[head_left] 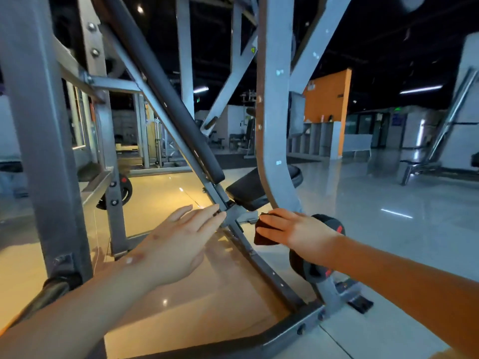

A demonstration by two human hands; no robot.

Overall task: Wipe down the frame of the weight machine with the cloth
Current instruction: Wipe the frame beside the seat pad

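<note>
Counts: 2 hands — left hand (176, 244), right hand (293, 229). 1 cloth (263, 233), dark red. 1 machine frame (272, 125), grey. 2 black pads: back pad (166, 99), seat pad (248, 193). 3 weight plates with red marks — left plate (125, 189), upper right plate (334, 225), lower right plate (308, 268). 2 ceiling strip lights: centre light (201, 89), right light (420, 89). 1 orange wall (326, 99). 1 glossy floor (388, 229).

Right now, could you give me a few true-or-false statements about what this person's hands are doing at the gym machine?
1. The right hand holds the cloth. True.
2. The left hand grips a dumbbell. False: it holds nothing; its fingers are straight and reach toward the grey frame.
3. The cloth is bright white. False: it is dark reddish brown.
4. A black seat pad sits just beyond the hands. True.
</note>
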